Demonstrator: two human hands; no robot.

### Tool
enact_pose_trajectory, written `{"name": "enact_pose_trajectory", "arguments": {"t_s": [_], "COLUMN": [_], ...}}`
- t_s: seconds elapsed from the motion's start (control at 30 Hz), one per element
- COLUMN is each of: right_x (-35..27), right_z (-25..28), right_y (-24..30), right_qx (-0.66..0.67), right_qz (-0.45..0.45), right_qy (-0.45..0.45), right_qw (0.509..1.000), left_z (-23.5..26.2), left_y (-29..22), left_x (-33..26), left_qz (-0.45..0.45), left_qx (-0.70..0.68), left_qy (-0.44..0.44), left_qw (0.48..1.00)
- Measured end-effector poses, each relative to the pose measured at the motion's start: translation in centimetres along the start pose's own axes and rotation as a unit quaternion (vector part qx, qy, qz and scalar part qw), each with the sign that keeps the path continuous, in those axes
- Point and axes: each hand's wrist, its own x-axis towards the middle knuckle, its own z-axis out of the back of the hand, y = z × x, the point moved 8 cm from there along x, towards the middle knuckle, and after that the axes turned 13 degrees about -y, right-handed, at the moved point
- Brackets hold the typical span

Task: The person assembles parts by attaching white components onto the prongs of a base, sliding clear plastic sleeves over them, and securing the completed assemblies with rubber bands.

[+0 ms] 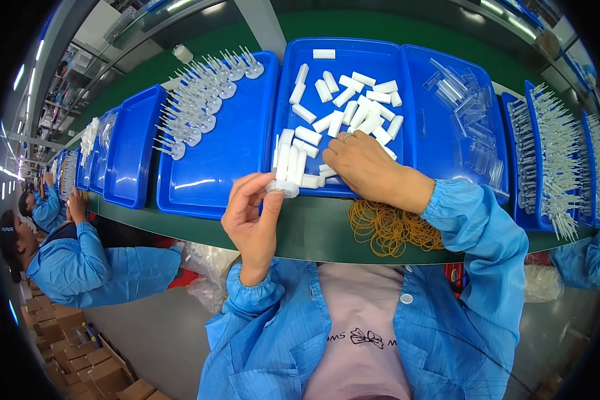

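My left hand [254,210] pinches a white round base [286,189] by its rim, between thumb and fingers. Upright thin pegs rise from this base, and several carry white cylindrical sleeves [293,160]; at least one peg looks bare. My right hand [363,167] reaches into the middle blue tray [345,48], its fingers curled down among loose white cylinders [367,119]. What its fingertips grip is hidden under the hand. In the blue tray [213,170] on the left stand rows of white pegged bases [203,100] without sleeves.
Amber rubber bands [393,230] lie on the green tabletop [307,227] below my right wrist. Clear plastic pieces [470,107] fill the right tray. Farther right, blue trays hold dense white pegged parts [557,160]. Co-workers in blue sleeves [107,273] sit to the left.
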Motion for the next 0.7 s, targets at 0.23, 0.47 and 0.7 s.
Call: {"name": "enact_pose_trajectory", "arguments": {"t_s": [0.23,0.47,0.7], "right_x": [0.2,1.0,0.4], "right_z": [2.6,9.3,11.4], "right_y": [-1.2,-3.4,-2.7], "right_qx": [0.030,0.177,0.101], "right_qz": [-0.025,-0.101,-0.034], "right_qy": [-0.008,-0.142,-0.187], "right_qw": [0.999,0.969,0.976], "left_z": [-0.4,-1.7,-2.4], "left_y": [-0.2,-0.5,-1.2], "left_x": [-0.2,-1.0,-1.4], "left_qz": [0.010,0.028,-0.003], "left_qx": [-0.004,-0.024,-0.007], "left_qy": [0.016,0.090,0.116], "left_qw": [1.000,0.995,0.993]}}
